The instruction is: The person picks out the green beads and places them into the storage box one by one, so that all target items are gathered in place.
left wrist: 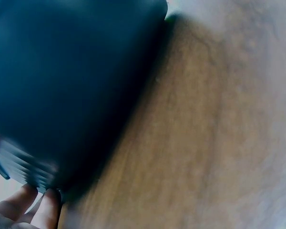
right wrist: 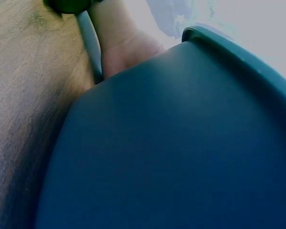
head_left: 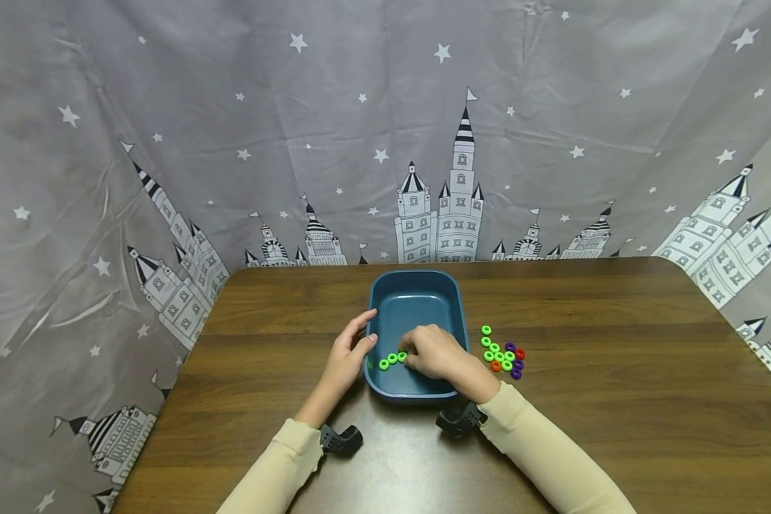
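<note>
Checking the head view, I find small bright-green, seemingly plastic rings (head_left: 392, 358) in a rectangular blue tray (head_left: 417, 310). The left grip (head_left: 345, 353) rests at its rim, thumb and fingers apart; the right grip (head_left: 429, 351) is beside the rings, and I cannot tell whether it pinches one. They should be light, stiff, slippery; I'd pinch their outer edges. The left wrist view shows fingertips (left wrist: 47, 206) touching the tray; the right, mostly tray wall.
</note>
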`<control>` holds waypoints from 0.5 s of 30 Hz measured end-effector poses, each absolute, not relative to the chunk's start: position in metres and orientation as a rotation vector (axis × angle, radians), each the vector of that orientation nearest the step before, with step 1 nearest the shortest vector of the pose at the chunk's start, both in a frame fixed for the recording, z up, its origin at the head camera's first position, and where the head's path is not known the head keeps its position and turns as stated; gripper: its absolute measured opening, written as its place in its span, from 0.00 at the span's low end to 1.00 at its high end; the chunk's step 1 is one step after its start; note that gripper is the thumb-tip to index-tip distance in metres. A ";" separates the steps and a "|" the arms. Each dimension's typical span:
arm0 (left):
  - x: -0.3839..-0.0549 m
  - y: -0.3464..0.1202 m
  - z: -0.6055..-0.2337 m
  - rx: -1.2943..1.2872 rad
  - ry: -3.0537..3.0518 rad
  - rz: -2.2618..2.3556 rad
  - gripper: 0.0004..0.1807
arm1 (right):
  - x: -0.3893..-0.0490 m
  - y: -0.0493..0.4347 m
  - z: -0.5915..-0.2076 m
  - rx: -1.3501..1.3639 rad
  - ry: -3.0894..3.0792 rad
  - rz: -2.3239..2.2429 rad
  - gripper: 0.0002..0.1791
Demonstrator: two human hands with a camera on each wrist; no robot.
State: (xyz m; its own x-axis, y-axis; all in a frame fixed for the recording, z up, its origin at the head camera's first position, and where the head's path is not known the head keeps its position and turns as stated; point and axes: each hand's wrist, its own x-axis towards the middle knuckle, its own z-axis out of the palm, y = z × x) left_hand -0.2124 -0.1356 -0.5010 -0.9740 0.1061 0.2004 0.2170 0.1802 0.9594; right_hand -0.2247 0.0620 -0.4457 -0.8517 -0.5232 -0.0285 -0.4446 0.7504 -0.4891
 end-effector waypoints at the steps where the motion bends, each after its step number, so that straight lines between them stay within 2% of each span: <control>1: -0.213 -0.136 -0.501 -0.324 -2.343 -1.930 0.25 | -0.225 0.062 -0.446 -0.774 2.785 -0.719 0.08; 15: -0.212 -0.135 -0.500 -0.312 -2.347 -1.927 0.25 | -0.223 0.063 -0.445 -0.762 2.772 -0.748 0.09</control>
State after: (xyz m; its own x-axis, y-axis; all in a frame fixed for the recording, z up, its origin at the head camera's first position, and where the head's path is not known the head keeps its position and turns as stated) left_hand -0.2118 -0.1351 -0.4997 -0.9753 0.1006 0.1968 0.2126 0.1836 0.9597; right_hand -0.2230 0.0625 -0.4447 -0.8548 -0.5181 -0.0307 -0.4324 0.7436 -0.5099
